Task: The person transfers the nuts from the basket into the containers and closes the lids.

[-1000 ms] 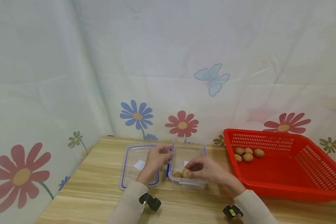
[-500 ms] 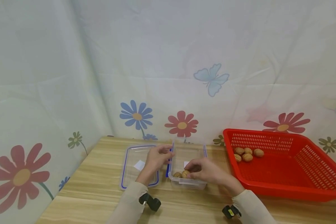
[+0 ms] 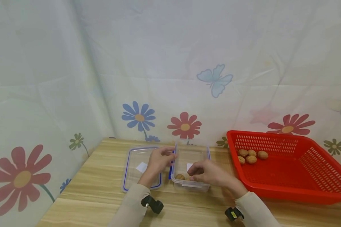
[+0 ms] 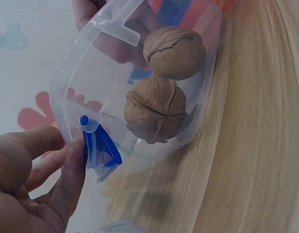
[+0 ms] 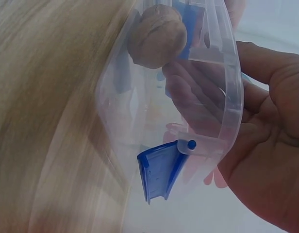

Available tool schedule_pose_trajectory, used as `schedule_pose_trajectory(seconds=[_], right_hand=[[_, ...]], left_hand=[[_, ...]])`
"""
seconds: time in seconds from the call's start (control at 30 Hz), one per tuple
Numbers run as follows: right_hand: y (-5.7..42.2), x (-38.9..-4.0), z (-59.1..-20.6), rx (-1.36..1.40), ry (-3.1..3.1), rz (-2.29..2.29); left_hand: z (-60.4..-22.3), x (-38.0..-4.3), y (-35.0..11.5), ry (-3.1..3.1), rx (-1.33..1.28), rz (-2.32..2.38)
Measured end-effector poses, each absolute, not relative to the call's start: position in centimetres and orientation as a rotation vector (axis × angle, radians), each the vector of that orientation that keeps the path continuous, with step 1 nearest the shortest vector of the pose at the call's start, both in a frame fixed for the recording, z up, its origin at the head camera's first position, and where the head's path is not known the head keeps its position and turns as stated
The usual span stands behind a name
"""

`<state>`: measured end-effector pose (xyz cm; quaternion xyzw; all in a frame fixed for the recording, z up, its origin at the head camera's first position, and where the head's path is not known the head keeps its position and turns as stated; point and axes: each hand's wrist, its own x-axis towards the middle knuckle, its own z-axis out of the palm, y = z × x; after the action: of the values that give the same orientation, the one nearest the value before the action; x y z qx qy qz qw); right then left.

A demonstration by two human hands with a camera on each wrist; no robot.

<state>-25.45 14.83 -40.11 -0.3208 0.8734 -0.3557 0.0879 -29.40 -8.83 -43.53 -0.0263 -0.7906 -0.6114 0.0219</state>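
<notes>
A clear plastic food box with blue side clips stands on the table. Two walnuts lie on its bottom, one cracked walnut beside the other walnut. My left hand pinches the box's left rim near the blue clip. The right hand reaches over the front right of the box, its fingers inside, above the walnuts. Nothing sits between those fingers, and the thumb stays near the rim. From the head view, this hand partly hides the right-hand walnut.
A clear lid with a blue seal lies left of the box. To the right stands a red plastic basket, with several walnuts in its back left corner. A flowered curtain hangs behind the wooden table.
The right hand has let go of a walnut, which now sits lower in the box beside the other one. The left hand stays at the rim.
</notes>
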Motion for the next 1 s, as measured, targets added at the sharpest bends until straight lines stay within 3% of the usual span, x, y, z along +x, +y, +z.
schedule_pose_trajectory(seconds=[0.47, 1.0], right_hand=[[15.4, -25.1, -39.6, -0.966, 2.574, -1.198], [18.3, -23.6, -32.6, -0.961, 2.688, -1.228]], left_hand=[[-43.7, -29.5, -8.8, -2.442, -0.103, -1.903], [-43.5, -29.4, -9.0, -2.435, -0.117, -1.905]])
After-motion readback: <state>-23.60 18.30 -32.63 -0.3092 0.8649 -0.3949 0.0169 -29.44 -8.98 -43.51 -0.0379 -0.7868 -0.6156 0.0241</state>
